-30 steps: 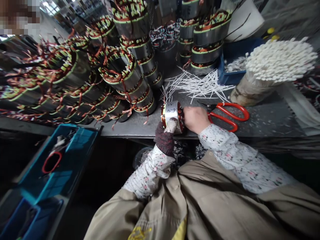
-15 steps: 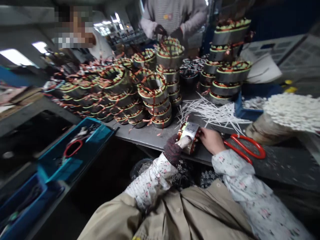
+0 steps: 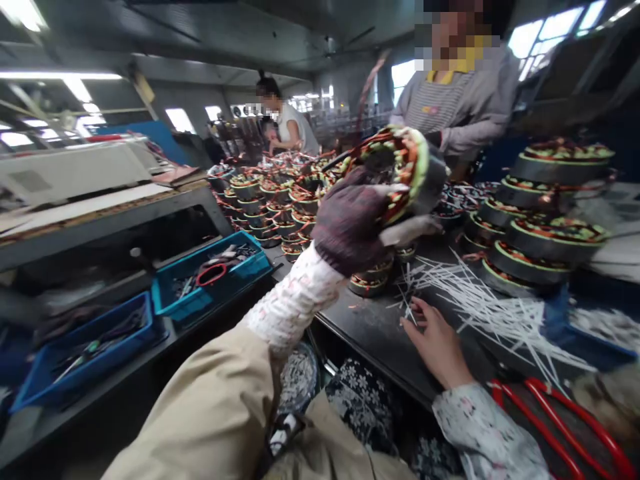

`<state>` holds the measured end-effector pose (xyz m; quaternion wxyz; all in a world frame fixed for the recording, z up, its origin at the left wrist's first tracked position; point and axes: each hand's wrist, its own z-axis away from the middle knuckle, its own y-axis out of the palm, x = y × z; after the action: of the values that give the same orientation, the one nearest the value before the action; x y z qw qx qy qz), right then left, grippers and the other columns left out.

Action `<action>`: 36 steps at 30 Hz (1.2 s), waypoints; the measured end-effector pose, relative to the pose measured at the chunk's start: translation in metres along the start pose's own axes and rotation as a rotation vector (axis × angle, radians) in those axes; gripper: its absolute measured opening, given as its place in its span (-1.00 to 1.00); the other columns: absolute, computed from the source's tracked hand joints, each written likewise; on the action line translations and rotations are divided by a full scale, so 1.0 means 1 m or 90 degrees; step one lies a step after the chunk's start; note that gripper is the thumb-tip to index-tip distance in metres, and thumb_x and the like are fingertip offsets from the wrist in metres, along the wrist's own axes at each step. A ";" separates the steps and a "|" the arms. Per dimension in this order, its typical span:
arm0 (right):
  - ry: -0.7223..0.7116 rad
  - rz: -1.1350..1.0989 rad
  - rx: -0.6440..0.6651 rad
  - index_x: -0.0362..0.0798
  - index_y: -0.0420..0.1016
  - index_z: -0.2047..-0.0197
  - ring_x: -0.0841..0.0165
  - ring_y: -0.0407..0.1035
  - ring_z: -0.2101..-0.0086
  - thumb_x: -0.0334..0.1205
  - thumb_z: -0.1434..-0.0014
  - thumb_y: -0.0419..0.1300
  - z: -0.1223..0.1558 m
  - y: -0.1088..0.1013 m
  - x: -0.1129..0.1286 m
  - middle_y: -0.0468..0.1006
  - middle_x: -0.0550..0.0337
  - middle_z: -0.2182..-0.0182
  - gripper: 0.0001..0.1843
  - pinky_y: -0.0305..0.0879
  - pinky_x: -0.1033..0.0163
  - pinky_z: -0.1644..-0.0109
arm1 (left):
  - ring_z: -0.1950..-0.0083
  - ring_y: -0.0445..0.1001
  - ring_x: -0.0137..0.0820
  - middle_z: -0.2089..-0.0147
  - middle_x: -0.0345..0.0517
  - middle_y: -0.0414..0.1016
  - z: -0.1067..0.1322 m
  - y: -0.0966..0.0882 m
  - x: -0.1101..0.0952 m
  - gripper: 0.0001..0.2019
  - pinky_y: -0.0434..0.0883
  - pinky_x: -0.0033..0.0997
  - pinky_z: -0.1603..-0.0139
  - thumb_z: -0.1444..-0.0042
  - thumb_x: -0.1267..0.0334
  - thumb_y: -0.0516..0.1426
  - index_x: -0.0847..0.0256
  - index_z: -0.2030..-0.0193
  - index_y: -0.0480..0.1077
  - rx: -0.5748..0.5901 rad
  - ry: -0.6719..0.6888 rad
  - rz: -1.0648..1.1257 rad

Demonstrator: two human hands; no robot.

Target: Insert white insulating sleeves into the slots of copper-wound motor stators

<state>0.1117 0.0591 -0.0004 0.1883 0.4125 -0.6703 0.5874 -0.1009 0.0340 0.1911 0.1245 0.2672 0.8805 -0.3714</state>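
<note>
- Near right: red-handled scissors (image 3: 555, 420) lie on the dark work bench (image 3: 367, 333), partly cut off by the frame
- Left hand (image 3: 350, 220), in a dark knit glove, clenches a wound motor stator (image 3: 400, 173) and holds it up off the bench, tilted, copper windings facing the camera
- Stator sits above the bench's near edge, in front of a low stack of stators (image 3: 367, 280)
- Right hand (image 3: 440, 343) is bare and released, fingers spread, resting at or just above the bench, holding nothing
- Nearest to its fingertips: a loose pile of thin white plastic strips (image 3: 480, 300)
- Left of the bench: teal tray (image 3: 210, 283) with red-handled scissors (image 3: 211, 275) inside, blue tray (image 3: 85, 353) nearer
- Right: stator stacks (image 3: 545, 233)
- Far: co-worker in a grey striped top (image 3: 450, 100) across the bench, another person (image 3: 295, 123) beyond the stators
</note>
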 end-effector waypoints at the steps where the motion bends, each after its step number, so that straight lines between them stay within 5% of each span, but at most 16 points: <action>1: 0.001 -0.014 -0.002 -0.17 0.43 -0.18 0.04 0.52 0.10 0.21 -0.03 0.10 -0.010 0.007 0.004 0.54 -0.22 -0.04 -0.21 0.48 -0.05 -0.02 | -0.22 0.49 -0.13 0.04 0.02 0.60 -0.020 -0.002 0.006 -0.52 0.23 -0.08 -0.45 -0.13 -0.18 0.26 0.19 0.05 0.55 0.014 0.019 -0.055; 5: 0.007 -0.046 0.006 -0.25 0.23 -0.35 -0.12 0.38 -0.17 0.27 0.12 0.17 -0.052 0.036 0.011 0.37 -0.32 -0.25 0.08 0.33 -0.17 -0.26 | -0.05 0.56 -0.03 0.13 0.09 0.63 -0.071 0.010 0.032 -0.52 0.44 -0.07 -0.10 -0.17 -0.19 0.21 0.19 0.05 0.58 0.238 0.032 -0.326; 8: -0.011 -0.084 0.016 -0.19 0.18 -0.39 -0.10 0.29 -0.25 0.30 0.12 0.21 -0.067 0.053 0.013 0.34 -0.25 -0.29 0.12 0.24 -0.15 -0.34 | 0.04 0.59 -0.05 0.16 0.12 0.64 -0.075 0.021 0.038 -0.46 0.46 -0.07 -0.08 -0.20 -0.24 0.15 0.22 0.03 0.59 0.263 0.045 -0.333; 11: -0.015 -0.135 0.005 -0.16 0.19 -0.39 -0.07 0.30 -0.25 0.33 0.11 0.24 -0.069 0.063 0.016 0.35 -0.24 -0.29 0.11 0.24 -0.12 -0.35 | -0.16 0.54 -0.10 -0.04 0.09 0.61 -0.045 0.022 0.042 -0.47 0.29 -0.03 -0.40 -0.21 -0.21 0.16 0.20 -0.04 0.56 0.130 0.183 -0.284; 13: 0.012 -0.155 0.003 -0.19 0.12 -0.43 -0.08 0.33 -0.22 0.34 0.14 0.27 -0.068 0.065 0.020 0.35 -0.27 -0.28 0.20 0.25 -0.12 -0.34 | -0.40 0.34 -0.15 -0.31 -0.04 0.44 -0.009 0.024 0.056 -0.48 0.10 -0.01 -0.54 -0.21 -0.18 0.17 0.03 -0.20 0.46 -0.051 0.206 -0.233; 16: 0.059 -0.141 0.001 -0.19 0.06 -0.48 -0.14 0.37 -0.19 0.36 0.17 0.27 -0.070 0.065 0.029 0.38 -0.26 -0.26 0.29 0.26 -0.15 -0.31 | -0.51 0.17 -0.08 -0.31 0.12 0.42 0.047 0.044 0.102 -0.55 -0.02 0.16 -0.57 -0.24 -0.05 0.16 0.10 -0.19 0.44 -0.366 0.030 -0.241; 18: 0.061 -0.111 -0.015 -0.16 0.11 -0.48 -0.18 0.36 -0.19 0.38 0.15 0.23 -0.072 0.063 0.035 0.38 -0.23 -0.27 0.25 0.27 -0.17 -0.29 | -0.50 0.17 0.03 -0.31 0.33 0.38 0.073 0.064 0.138 -0.51 0.00 0.27 -0.53 -0.21 -0.02 0.19 0.22 -0.18 0.43 -0.465 -0.094 -0.253; 21: 0.068 -0.071 -0.031 -0.16 0.14 -0.48 -0.22 0.38 -0.15 0.40 0.13 0.19 -0.074 0.064 0.039 0.41 -0.24 -0.25 0.24 0.29 -0.20 -0.23 | -0.50 0.16 0.14 -0.37 0.44 0.28 0.087 0.089 0.181 -0.39 0.07 0.31 -0.49 -0.08 -0.10 0.27 0.27 -0.17 0.42 -0.387 -0.196 -0.227; 24: 0.074 -0.035 -0.044 -0.15 0.13 -0.49 -0.23 0.45 -0.07 0.42 0.12 0.21 -0.075 0.069 0.036 0.47 -0.26 -0.18 0.25 0.33 -0.22 -0.16 | -0.52 0.11 0.13 -0.41 0.42 0.22 0.084 0.100 0.202 -0.36 0.08 0.26 -0.50 -0.05 -0.11 0.29 0.28 -0.17 0.43 -0.314 -0.197 -0.196; 32: 0.066 -0.012 -0.094 -0.14 0.17 -0.48 -0.19 0.47 -0.01 0.34 0.12 0.27 -0.088 0.094 0.034 0.54 -0.25 -0.09 0.21 0.34 -0.23 -0.12 | -0.59 -0.07 0.04 -0.53 0.22 0.02 0.075 0.120 0.227 -0.36 0.14 0.13 -0.51 -0.08 -0.14 0.30 0.18 -0.20 0.42 -0.367 -0.096 -0.241; 36: 0.087 -0.008 -0.083 -0.14 0.14 -0.49 -0.16 0.43 -0.10 0.18 0.05 0.31 -0.096 0.100 0.045 0.47 -0.25 -0.18 0.12 0.33 -0.20 -0.17 | -0.61 -0.17 0.05 -0.54 0.19 0.00 0.063 0.119 0.227 -0.36 0.04 0.17 -0.56 -0.07 -0.09 0.30 0.20 -0.23 0.40 -0.345 -0.152 -0.222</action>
<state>-0.0141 0.1315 -0.0077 0.2637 0.3625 -0.6900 0.5683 -0.2198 0.1440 -0.0173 0.2276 0.0244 0.9588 -0.1684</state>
